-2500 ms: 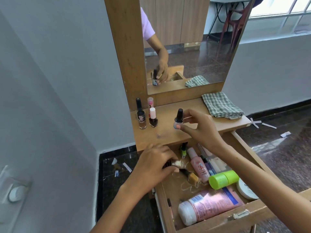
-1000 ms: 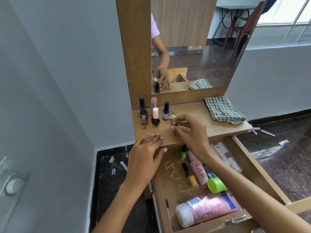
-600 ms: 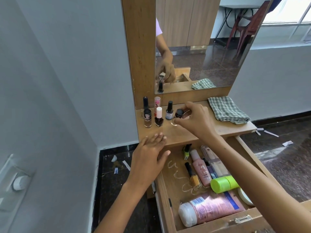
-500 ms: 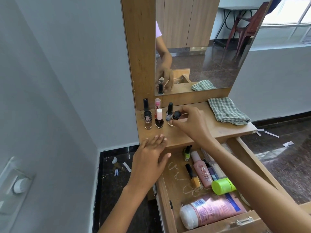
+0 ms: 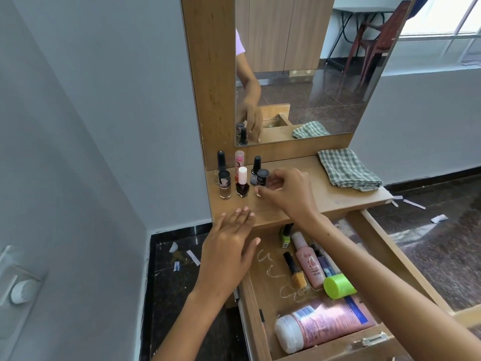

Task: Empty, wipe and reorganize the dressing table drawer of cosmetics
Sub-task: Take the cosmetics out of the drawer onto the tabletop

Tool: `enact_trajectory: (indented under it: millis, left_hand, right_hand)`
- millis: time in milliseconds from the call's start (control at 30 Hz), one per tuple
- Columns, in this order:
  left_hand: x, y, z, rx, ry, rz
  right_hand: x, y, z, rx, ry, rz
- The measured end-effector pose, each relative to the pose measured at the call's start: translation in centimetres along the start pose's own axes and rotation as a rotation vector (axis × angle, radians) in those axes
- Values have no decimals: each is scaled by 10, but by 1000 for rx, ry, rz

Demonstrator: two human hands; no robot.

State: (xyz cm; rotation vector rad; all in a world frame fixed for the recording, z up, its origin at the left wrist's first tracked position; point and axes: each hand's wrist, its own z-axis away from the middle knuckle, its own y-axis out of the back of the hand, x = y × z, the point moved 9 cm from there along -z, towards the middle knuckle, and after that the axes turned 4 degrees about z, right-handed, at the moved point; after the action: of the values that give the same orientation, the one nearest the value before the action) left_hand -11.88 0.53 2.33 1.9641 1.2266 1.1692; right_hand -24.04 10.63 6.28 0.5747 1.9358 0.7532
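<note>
The drawer (image 5: 253, 316) stands open below the wooden table top (image 5: 328, 196). It holds a big pink tube (image 5: 325, 324), a pink bottle (image 5: 308, 261), yellow nail polish (image 5: 295, 272), green nail polish (image 5: 285, 234), a green-capped container (image 5: 338, 285) and pens. Several nail polish bottles (image 5: 242, 182) stand in rows at the table's left. My right hand (image 5: 289, 194) curls around a small black-capped bottle (image 5: 263, 177) standing beside them. My left hand (image 5: 229, 248) lies flat and open over the table's front edge, holding nothing.
A folded checked cloth (image 5: 346, 169) lies on the right of the table top. The mirror (image 5: 312, 74) rises behind. White squiggly smears (image 5: 273, 272) mark the drawer floor. Paper scraps litter the dark floor (image 5: 182, 259). A grey wall is close on the left.
My right hand set one bottle in the row, then brought a black-capped bottle down beside it. My left hand left the drawer and now lies flat.
</note>
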Motion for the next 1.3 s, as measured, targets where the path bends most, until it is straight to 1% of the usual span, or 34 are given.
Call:
enact_trajectory:
  millis: [67,100,167,200,233,300,367,433,500,567,633,700,767,833,867,900,967,1033,1100,1167,1233,1300]
  left_hand:
    - [1,0,1,-3,-16,-14]
    - [1,0,1,-7,-22,-18]
    - [1,-2,1,-15,-25,-22]
    - [1,-2,1,-21,-23,-26]
    - [1,-2,1,-26,-23,-34]
    - [2,-4,1,-44,-30,-43]
    - [2,-4,1,-57,-35,-47]
    - [2,-4,1,-69,-32,-48]
    - [2,-4,1,-73,-31,-51]
    - [2,-4,1,-79,-30,-47]
    - [3,-3,0,-81,-34,-39]
    - [3,-1,-1,-77,-32,-16]
    - [1,5,1,-58,-12,48]
    - [2,14,6,-16,24,171]
    - [4,19,9,4,42,250]
    - [7,23,11,16,58,339]
    - [14,28,12,32,88,521]
    - [14,33,9,90,146,679]
    - [5,37,4,173,234,759]
    - [-3,41,-1,234,296,761]
    - [-13,46,-6,296,313,740]
    - [-26,52,-12,346,316,698]
  right_hand:
    - [3,6,7,-6,-27,30]
    - [4,15,13,21,-19,44]
    - [0,40,33,84,50,62]
    - [-1,50,45,88,80,80]
    - [-2,56,57,59,93,114]
    - [6,48,80,-97,70,253]
    - [23,23,99,-298,36,458]
    - [36,2,112,-452,19,677]
    - [37,-13,118,-528,43,803]
    - [36,-21,118,-546,19,812]
    - [44,-25,117,-550,-44,765]
    - [56,-23,115,-537,-109,611]
    - [61,-16,113,-522,-163,290]
    - [52,-4,111,-476,-219,-140]
    - [43,5,108,-432,-219,-329]
    - [33,12,105,-390,-196,-476]
    - [13,20,98,-323,-125,-644]
    - [-1,19,91,-279,-65,-678]
    - [-11,14,85,-240,-26,-657]
    - [-15,10,79,-183,15,-580]
    - [-19,14,72,-98,80,-420]
    - [-21,17,68,-49,119,-299]
